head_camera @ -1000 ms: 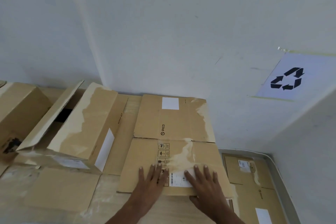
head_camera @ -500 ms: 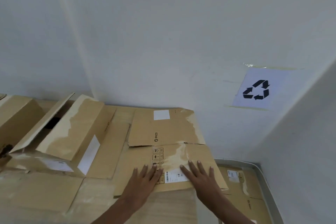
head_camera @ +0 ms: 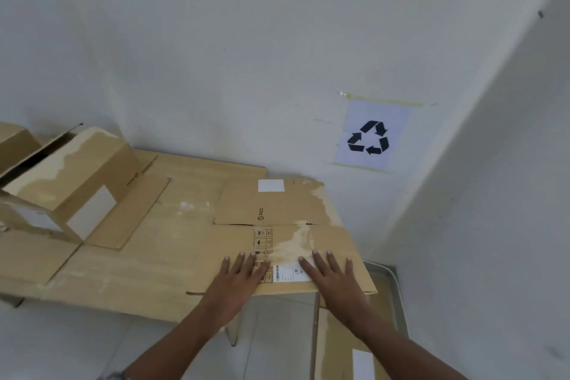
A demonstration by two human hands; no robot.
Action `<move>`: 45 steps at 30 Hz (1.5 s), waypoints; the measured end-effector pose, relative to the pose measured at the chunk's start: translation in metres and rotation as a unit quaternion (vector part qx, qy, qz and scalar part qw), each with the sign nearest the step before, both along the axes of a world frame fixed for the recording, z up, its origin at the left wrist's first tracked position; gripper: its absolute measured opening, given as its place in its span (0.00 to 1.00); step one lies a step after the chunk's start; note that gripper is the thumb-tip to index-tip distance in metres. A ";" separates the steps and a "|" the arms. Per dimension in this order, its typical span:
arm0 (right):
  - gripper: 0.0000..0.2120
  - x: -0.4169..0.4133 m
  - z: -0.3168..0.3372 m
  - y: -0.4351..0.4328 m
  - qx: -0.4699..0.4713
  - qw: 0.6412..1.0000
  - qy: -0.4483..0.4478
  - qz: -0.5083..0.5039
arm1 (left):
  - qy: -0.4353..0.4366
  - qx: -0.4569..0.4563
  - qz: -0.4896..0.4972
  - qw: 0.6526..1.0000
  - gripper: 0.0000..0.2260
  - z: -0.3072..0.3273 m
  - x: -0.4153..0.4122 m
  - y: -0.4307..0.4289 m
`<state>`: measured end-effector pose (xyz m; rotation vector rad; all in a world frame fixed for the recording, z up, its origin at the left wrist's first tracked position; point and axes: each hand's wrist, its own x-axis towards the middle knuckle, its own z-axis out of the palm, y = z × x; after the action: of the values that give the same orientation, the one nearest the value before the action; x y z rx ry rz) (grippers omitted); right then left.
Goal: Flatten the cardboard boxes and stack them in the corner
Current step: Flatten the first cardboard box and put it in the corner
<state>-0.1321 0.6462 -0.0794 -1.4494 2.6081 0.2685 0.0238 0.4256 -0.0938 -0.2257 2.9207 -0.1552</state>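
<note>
Bare forearms, left hand (head_camera: 242, 282), right hand (head_camera: 334, 281)

Open bench (head_camera: 185, 194) lies between the standing box (head_camera: 77, 176) on the left and the flat box (head_camera: 277, 203) on the right. The back wall (head_camera: 246, 71) stands just behind the 2 boxes; the right wall (head_camera: 509, 194) is near. Past the bench's right edge, a gap opens down to a floor stack (head_camera: 333, 355) in the corner.

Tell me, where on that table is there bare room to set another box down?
The main bare patch of the pale wooden table lies between the open brown cardboard box on the left and the flattened brown cardboard box on the right. The right end is crowded: the left hand and right hand press flat there.
</note>
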 end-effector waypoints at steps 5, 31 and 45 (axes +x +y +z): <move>0.52 -0.014 -0.003 0.052 -0.009 1.000 0.008 -0.026 | -0.005 -0.006 -0.039 0.999 0.54 0.002 -0.022 0.047; 0.67 -0.110 -0.255 0.253 0.052 0.984 -0.055 -0.163 | -0.021 0.061 -0.149 0.987 0.53 -0.257 -0.162 0.224; 0.46 -0.142 -0.600 0.301 0.073 0.978 -0.127 -0.147 | -0.057 0.065 -0.130 0.988 0.50 -0.622 -0.203 0.279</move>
<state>-0.2743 0.9472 -0.6797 -0.9643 2.4888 0.2165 -0.1792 0.7045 -0.7154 0.1799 2.8211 -0.0157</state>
